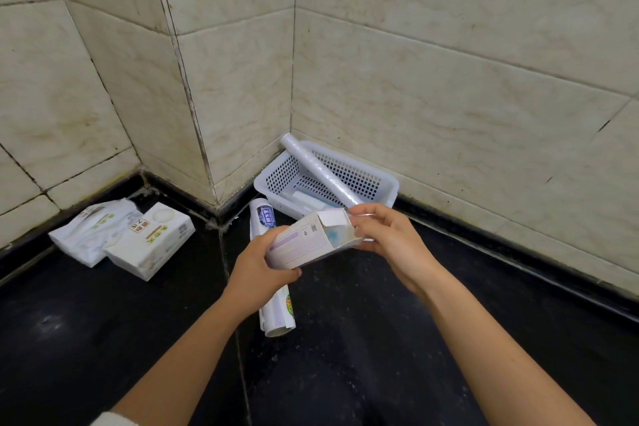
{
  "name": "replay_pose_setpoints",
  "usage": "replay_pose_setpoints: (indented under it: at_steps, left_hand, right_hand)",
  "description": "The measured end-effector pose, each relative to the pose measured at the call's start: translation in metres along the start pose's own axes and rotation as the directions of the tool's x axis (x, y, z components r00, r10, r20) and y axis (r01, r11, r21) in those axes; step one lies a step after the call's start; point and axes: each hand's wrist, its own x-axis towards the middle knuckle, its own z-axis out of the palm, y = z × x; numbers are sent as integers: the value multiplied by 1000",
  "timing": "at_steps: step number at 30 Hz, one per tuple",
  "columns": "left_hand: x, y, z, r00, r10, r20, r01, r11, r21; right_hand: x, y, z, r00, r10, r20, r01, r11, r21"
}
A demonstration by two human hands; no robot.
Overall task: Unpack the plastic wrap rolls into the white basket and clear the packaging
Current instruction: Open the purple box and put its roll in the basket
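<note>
I hold a long white cardboard box [304, 245] of plastic wrap over the black counter. My left hand [257, 270] grips its near end. My right hand [387, 235] holds the far end at the opened flap, where a pale roll end shows inside. The white perforated basket [380, 185] stands in the tiled corner behind the box. One wrapped roll [320, 168] leans diagonally across the basket, its top end resting over the back rim. Another white item lies on the basket floor. A loose roll in a printed sleeve [275, 308] lies on the counter under my left hand.
Two white tissue packs [138, 240] lie at the left against the wall. Tiled walls close the counter at the back and left, with a protruding corner column in the middle. A seam runs down the black counter [380, 356] between my arms.
</note>
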Motion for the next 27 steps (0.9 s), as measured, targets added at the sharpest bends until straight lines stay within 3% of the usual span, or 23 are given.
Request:
replay_pose_setpoints:
  at_steps: [2, 7, 9, 16, 21, 24, 27]
  left_hand:
    - [1, -1, -1, 1000, -28, 9, 28, 999, -23]
    - [1, -3, -1, 999, -37, 39, 37, 999, -12]
    - [2, -4, -2, 998, -38, 50, 39, 999, -14]
    - [6, -3, -8, 990, -28, 139, 25, 999, 21]
    - [12, 1, -19, 971, 1, 240, -13, 999, 50]
    - [16, 3, -25, 961, 3, 278, -25, 997, 77]
    - [19, 5, -27, 946, -3, 326, -32, 994, 103]
  right_hand:
    - [-3, -1, -3, 997, -53, 49, 52, 999, 12]
    - [-9, 3, -3, 975, -188, 117, 215, 930, -297]
    - [-9, 1, -4, 969, -214, 120, 243, 908, -340]
    - [-9, -14, -10, 952, -131, 276, 249, 856, -453]
    - [-10, -25, -12, 928, -147, 342, 317, 796, -516]
    - [-12, -28, -10, 906, -188, 380, 403, 657, -637]
    - [-15, -32, -8, 852, -245, 463, 524, 391, -757]
